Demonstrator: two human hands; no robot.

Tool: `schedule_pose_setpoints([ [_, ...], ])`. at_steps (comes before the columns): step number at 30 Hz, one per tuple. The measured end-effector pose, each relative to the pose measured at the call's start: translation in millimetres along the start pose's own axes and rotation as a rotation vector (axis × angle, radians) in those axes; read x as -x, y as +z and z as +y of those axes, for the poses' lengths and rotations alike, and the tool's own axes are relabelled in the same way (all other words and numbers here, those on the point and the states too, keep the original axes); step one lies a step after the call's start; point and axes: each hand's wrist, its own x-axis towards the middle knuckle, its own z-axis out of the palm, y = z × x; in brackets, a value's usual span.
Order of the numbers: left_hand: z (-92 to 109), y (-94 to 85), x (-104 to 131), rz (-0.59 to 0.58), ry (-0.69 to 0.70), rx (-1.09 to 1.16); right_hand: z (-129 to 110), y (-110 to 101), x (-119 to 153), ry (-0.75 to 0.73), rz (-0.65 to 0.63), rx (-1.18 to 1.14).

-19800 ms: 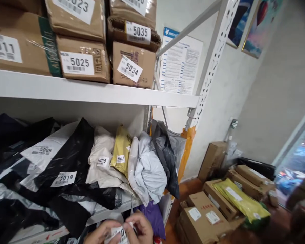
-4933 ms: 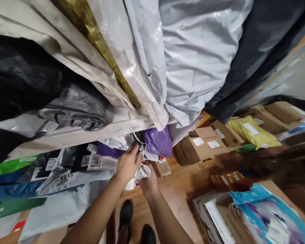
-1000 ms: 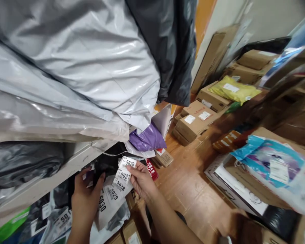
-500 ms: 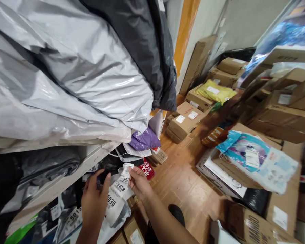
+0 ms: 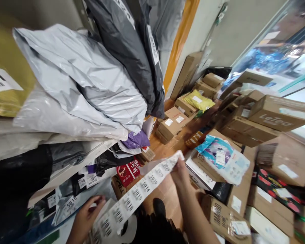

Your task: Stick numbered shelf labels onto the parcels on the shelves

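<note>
A long white strip of numbered stickers (image 5: pixel 139 189) stretches across the lower middle of the head view. My right hand (image 5: pixel 179 169) pinches its upper end, lifted above the wooden floor. At the bottom left my left hand (image 5: pixel 85 218) holds the strip's lower end, where it curls into a roll (image 5: pixel 112 228). The strip runs in front of the lower shelf, which holds a red packet (image 5: pixel 128 171) and black and grey mail bags with number labels (image 5: pixel 90 179).
The white shelf (image 5: pixel 73 166) on the left carries grey (image 5: pixel 91 88), black (image 5: pixel 132 51) and yellow (image 5: pixel 7 81) mail bags. Cardboard boxes (image 5: pixel 279 113), a yellow parcel (image 5: pixel 198 101) and a blue-and-white bag (image 5: pixel 222 157) crowd the floor on the right. My black shoe (image 5: pixel 159 206) stands on the wood floor.
My right hand has moved up and to the right, drawing the sticker strip out long. My left hand has dropped lower left with the roll. The view has swung right and up.
</note>
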Motion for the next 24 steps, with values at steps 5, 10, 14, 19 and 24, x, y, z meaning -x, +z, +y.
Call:
schedule_pose_setpoints([
  [5,-10,-19.4,-3,0.022,-0.037,-0.254,-58,-20,-7,-0.080,-0.064,0.133],
  [10,50,-11.9,-22,0.205,0.044,-0.381,49,26,40,0.327,-0.656,0.538],
  [14,91,-13.0,-56,0.366,-0.013,-0.584,156,80,65,0.353,-0.616,0.406],
  [19,88,-23.8,-89,0.140,0.154,-0.417,223,110,66,0.307,-0.520,0.337],
  [24,86,-23.5,-104,0.107,0.080,-0.546,249,115,70,0.228,-0.406,0.344],
])
